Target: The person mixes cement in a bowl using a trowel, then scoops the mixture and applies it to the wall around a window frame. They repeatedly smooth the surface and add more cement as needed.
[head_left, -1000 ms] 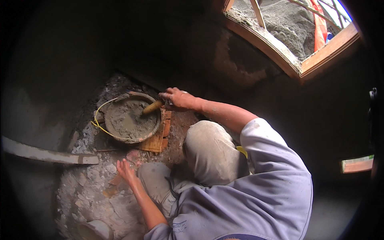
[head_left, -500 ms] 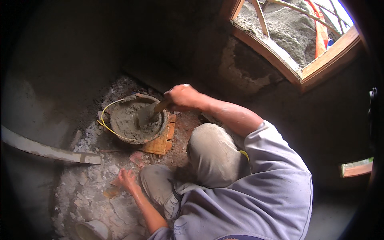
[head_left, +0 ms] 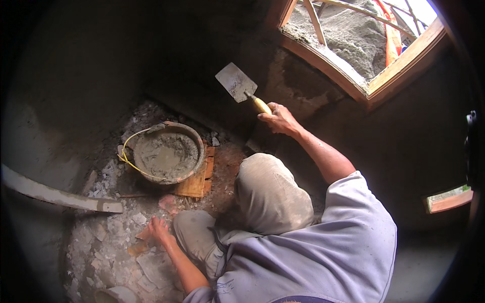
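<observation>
My right hand (head_left: 280, 119) is wrapped round the yellow handle of a trowel (head_left: 236, 82). Its flat, rectangular grey blade points up and left, close to the dark wall below the window. To the left and lower stands a round bucket (head_left: 196, 132) of wet grey mortar (head_left: 169, 154), with a smooth hollow in its surface. My left hand (head_left: 159, 231) is low beside my bent knee, fingers apart over the rubble, next to a reddish brick shard (head_left: 143, 234). I see nothing held in it.
The bucket rests partly on a wooden board (head_left: 192, 187), its yellow handle (head_left: 128, 160) hanging leftward. A long pale straightedge-like bar (head_left: 60, 194) comes in from the left. Broken rubble (head_left: 116, 242) covers the floor. A pale round container (head_left: 116, 294) lies low left. A wooden window frame (head_left: 328, 63) is upper right.
My right hand has lifted the trowel out of the mortar and carried it up and right to the wall. The left hand stays by the knee. The view has shifted slightly.
</observation>
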Demonstrator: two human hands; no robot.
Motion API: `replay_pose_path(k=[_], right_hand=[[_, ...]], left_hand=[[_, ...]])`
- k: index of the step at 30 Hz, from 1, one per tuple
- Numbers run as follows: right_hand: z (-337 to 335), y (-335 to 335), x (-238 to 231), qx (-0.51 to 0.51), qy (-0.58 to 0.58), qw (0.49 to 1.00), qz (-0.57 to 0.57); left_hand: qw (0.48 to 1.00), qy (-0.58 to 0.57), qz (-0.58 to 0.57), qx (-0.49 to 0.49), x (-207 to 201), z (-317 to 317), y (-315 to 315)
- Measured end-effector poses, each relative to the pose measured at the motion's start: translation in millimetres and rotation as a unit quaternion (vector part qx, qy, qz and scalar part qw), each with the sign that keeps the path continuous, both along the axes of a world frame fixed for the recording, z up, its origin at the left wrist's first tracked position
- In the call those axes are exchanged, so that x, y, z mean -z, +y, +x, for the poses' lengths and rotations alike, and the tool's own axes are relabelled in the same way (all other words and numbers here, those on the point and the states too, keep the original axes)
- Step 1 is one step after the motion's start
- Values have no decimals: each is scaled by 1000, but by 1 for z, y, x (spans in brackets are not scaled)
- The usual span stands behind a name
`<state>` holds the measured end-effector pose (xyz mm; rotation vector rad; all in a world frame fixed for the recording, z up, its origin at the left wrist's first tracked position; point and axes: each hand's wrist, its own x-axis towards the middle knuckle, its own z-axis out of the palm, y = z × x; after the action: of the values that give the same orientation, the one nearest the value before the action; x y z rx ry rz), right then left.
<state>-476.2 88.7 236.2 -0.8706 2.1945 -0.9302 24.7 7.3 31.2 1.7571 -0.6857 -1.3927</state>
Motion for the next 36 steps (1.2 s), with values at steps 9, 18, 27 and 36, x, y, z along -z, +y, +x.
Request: replay_pose_path(k=[9,18,27,36], right_hand=[[-79,-14,-87,52,466,866,-170],[-94,-11,-76,46,485,873,-2],[-89,-13,-71,67,499,864,-15],[-85,-11,-65,33,490,870,45]], left_hand=[[1000,5,10,-15,20,17,5],[999,11,23,-21,16,2,14],[999,12,35,-18,23,11,16],[999,22,43,-19,34,17,15]])
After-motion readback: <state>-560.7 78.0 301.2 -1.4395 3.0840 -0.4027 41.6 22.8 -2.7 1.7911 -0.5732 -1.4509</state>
